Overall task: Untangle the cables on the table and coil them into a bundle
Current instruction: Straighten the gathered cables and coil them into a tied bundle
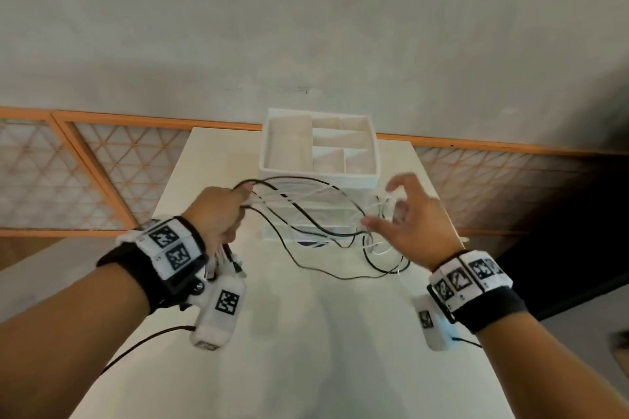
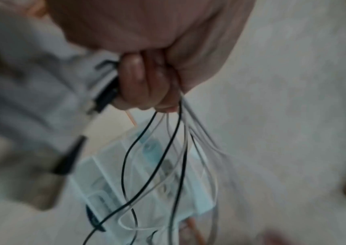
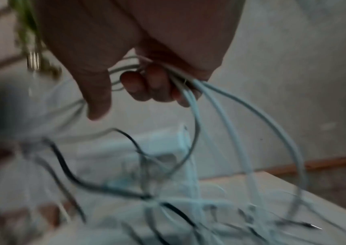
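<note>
White, smooth-topped desk (image 1: pixel 306 333) carries a white plastic organiser (image 1: pixel 320 146), a boxy unit with an open compartmented top and translucent drawer fronts. The cables (image 1: pixel 306 211), thin black and white round-section leads, hang in loose loops between the two hands, above the desk and in front of the organiser. Left hand (image 1: pixel 221 214) is fisted round one gathered end, connector plugs protruding below. Right hand (image 1: pixel 408 221) has lower fingers (image 3: pixel 147 86) curled round several white strands, thumb and forefinger spread.
</note>
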`<state>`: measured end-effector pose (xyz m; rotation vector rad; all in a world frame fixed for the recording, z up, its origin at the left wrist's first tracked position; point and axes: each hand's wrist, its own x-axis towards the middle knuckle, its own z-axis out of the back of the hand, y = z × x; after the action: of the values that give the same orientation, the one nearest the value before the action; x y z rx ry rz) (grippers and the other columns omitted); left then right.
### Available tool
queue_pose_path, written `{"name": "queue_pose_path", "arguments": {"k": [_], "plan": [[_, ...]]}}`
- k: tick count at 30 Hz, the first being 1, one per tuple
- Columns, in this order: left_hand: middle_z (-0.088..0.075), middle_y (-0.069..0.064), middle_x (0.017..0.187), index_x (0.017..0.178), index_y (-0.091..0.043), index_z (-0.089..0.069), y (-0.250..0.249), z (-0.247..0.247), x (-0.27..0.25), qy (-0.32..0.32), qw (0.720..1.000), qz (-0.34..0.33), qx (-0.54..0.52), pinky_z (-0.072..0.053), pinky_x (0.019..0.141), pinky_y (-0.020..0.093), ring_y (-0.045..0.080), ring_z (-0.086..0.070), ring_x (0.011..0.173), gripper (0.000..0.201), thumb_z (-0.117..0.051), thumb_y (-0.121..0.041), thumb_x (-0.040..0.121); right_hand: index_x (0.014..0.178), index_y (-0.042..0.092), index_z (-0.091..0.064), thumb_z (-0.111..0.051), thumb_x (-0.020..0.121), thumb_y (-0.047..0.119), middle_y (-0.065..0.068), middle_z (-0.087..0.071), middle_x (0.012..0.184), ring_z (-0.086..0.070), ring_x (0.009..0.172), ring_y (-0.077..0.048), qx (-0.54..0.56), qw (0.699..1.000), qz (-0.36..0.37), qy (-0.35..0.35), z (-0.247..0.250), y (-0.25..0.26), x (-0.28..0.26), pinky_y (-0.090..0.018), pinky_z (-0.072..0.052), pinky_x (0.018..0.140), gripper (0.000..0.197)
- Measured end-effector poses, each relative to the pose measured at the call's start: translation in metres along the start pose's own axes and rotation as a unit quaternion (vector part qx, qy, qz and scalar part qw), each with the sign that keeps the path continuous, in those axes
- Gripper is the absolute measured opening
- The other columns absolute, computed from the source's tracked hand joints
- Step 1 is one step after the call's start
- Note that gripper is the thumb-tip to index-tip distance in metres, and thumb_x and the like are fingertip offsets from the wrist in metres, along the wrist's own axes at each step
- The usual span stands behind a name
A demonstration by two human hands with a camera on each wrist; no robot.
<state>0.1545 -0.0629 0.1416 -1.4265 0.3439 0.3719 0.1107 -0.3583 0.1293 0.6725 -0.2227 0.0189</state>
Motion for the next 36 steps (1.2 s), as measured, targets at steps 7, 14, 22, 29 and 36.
{"name": "queue_pose_path", "arguments": {"k": [7, 14, 22, 29, 36], "plan": [[-0.018, -0.006, 0.051, 0.076, -0.019, -0.042, -0.031, -0.001, -0.027, 0.127, 0.987, -0.073, -0.072, -0.014, 0.036, 0.018, 0.009, -0.014, 0.037, 0.033, -0.059, -0.039, 0.095, 0.112, 0.037, -0.066, -0.046, 0.095, 0.055, 0.005, -0.040, 0.151, -0.030, 0.144, -0.023, -0.252, 0.922, -0.159, 0.246, -0.050, -0.068, -0.023, -0.052, -0.025, 0.111, 0.032], [-0.036, -0.002, 0.047, 0.078, -0.008, -0.055, -0.010, -0.013, -0.015, 0.027, 0.992, -0.019, 0.120, -0.018, 0.036, 0.016, 0.012, -0.023, 0.037, 0.046, -0.044, -0.046, 0.101, 0.137, 0.028, -0.039, -0.050, 0.089, 0.045, -0.005, -0.021, 0.157, -0.047, 0.130, -0.035, -0.068, 0.989, -0.078, -0.103, 0.025, -0.034, 0.034, -0.046, -0.038, 0.111, 0.052], [-0.030, -0.005, 0.042, 0.061, -0.018, -0.036, -0.006, -0.007, -0.005, -0.043, 0.996, -0.070, 0.016, -0.016, 0.043, 0.019, 0.014, -0.017, 0.038, 0.045, -0.042, -0.037, 0.102, 0.155, 0.026, 0.001, -0.079, 0.070, 0.056, -0.012, -0.056, 0.141, -0.055, 0.125, -0.034, -0.199, 0.936, -0.214, 0.197, -0.012, -0.056, -0.001, -0.049, -0.044, 0.105, 0.121], [-0.031, -0.009, 0.043, 0.069, -0.017, -0.042, -0.016, -0.007, -0.013, 0.034, 0.990, -0.125, 0.052, -0.016, 0.041, 0.020, 0.012, -0.018, 0.041, 0.040, -0.044, -0.040, 0.103, 0.157, 0.036, -0.001, -0.084, 0.054, 0.067, -0.002, -0.023, 0.162, -0.029, 0.146, -0.021, -0.116, 0.921, -0.123, 0.350, -0.022, -0.035, -0.018, -0.041, -0.029, 0.118, 0.136], [-0.036, -0.008, 0.045, 0.072, -0.016, -0.048, -0.016, -0.037, -0.032, 0.113, 0.977, -0.132, 0.120, -0.020, 0.042, 0.022, 0.011, -0.024, 0.039, 0.041, -0.045, -0.043, 0.102, 0.108, 0.027, -0.064, -0.084, 0.070, 0.047, 0.015, -0.063, 0.097, -0.060, 0.081, -0.006, 0.076, 0.985, 0.134, 0.079, -0.034, 0.075, -0.007, -0.017, -0.047, 0.071, 0.047]]}}
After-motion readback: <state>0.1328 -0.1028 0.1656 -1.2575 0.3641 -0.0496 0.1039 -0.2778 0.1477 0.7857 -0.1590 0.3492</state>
